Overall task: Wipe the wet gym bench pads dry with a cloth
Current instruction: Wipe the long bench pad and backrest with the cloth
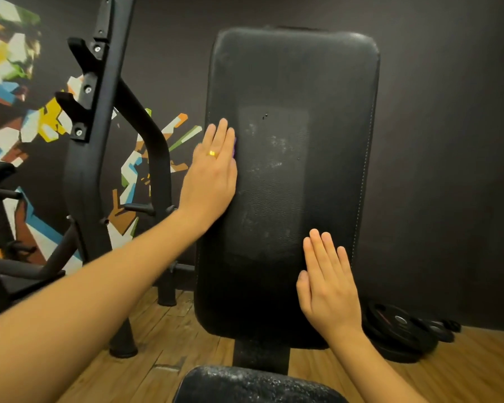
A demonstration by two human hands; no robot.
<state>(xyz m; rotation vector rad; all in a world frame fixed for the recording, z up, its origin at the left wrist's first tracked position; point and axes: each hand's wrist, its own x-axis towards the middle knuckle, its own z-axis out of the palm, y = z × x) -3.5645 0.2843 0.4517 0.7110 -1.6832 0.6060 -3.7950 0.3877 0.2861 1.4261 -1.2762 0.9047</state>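
Mid-wipe I reckon: left hand (213,173) flat, pressing purple cloth (235,146) on back pad (291,82) left edge, right hand (326,283) flat near its lower right corner; next I'd sweep across the streaky middle

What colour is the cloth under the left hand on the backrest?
Purple; only a sliver of the cloth shows, in the head view.

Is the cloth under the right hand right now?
No, the right hand lies flat and bare on the back pad; the purple cloth peeks from under the left hand.
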